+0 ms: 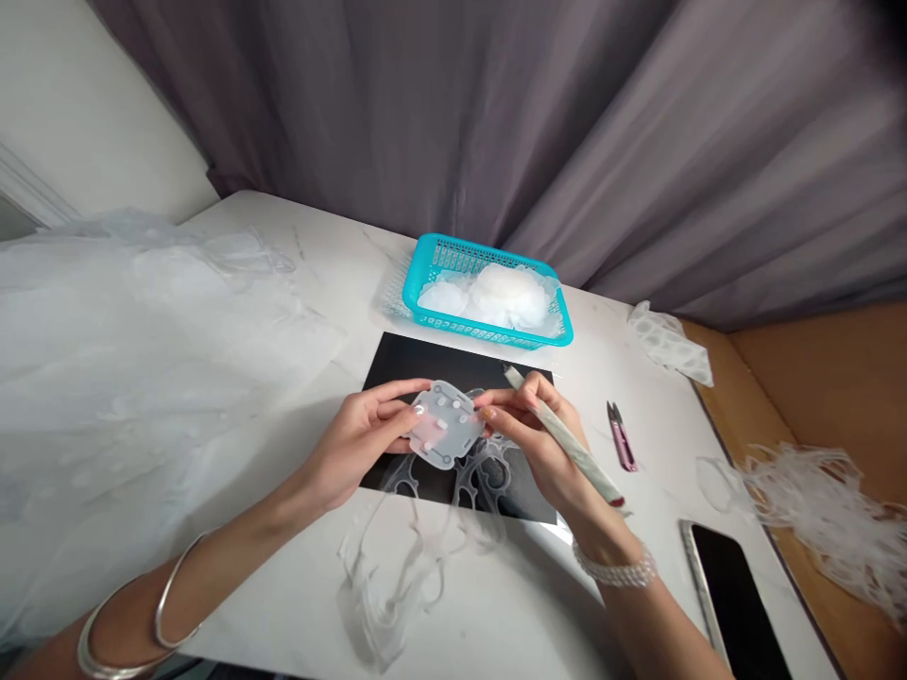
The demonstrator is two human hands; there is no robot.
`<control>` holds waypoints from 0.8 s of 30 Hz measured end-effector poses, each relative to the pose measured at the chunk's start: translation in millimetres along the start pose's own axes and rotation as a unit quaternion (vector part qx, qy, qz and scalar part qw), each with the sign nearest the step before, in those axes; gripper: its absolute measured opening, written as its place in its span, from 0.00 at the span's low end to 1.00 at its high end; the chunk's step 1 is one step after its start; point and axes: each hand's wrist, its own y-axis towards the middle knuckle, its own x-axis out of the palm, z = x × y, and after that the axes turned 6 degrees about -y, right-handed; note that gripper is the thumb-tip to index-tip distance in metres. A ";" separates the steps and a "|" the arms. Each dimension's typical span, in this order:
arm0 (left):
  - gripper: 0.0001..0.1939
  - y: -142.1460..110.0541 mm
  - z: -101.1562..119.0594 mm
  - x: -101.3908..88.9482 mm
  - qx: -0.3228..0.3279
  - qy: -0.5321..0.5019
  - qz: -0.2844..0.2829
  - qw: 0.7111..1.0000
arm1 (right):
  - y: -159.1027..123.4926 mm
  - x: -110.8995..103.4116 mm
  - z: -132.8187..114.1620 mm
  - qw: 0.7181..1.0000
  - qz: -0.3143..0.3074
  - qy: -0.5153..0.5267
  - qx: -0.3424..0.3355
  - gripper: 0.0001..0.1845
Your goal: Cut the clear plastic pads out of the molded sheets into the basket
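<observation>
In the middle of the head view is a translucent, milky silicone-like piece point(451, 427) with notched edges and small raised bumps and slots. My left hand point(358, 434) pinches its left edge between thumb and fingers. On the opposite edge, my right hand point(542, 425) has its thumb and forefinger closed. That hand also grips a slim, pale-handled pen-like tool point(577, 455) with a dark tip and a red end; its exact kind is unclear. Under both hands lies a black mat point(397, 364). Clear curly offcuts point(383, 604) trail over the mat's front edge onto the table.
A turquoise basket point(418, 274) holding white translucent pieces stands behind the mat. Heaped translucent sheets point(142, 349) cover the left side. Pink thread snips point(623, 438) and a phone point(737, 600) lie on the right. Beyond the table edge, a cardboard box point(814, 378) contains stringy offcuts point(836, 519).
</observation>
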 end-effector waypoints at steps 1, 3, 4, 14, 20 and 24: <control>0.21 2.5 -1.9 -1.4 -0.011 -0.008 -0.001 1.000 | 0.3 -0.1 0.4 1.000 0.000 0.000 -0.004 0.21; 0.18 6.8 -4.3 -3.4 -0.020 -0.028 0.012 0.999 | 1.8 -1.8 1.0 1.000 0.013 0.000 -0.019 0.19; 0.17 8.6 -4.6 -4.1 -0.018 -0.038 0.024 0.999 | 3.0 -3.4 1.2 0.999 0.023 0.003 -0.027 0.18; 0.10 13.3 -1.4 -2.1 -0.004 -0.089 0.070 0.994 | 3.3 -7.3 6.9 0.999 -0.028 0.002 0.019 0.18; 0.14 11.3 -6.3 0.0 0.009 -0.073 0.038 0.997 | 0.6 10.0 16.5 0.998 -0.059 0.015 0.033 0.21; 0.17 5.3 -7.5 3.6 0.027 -0.081 -0.023 0.996 | 5.2 8.3 24.1 0.999 -0.014 0.019 0.039 0.24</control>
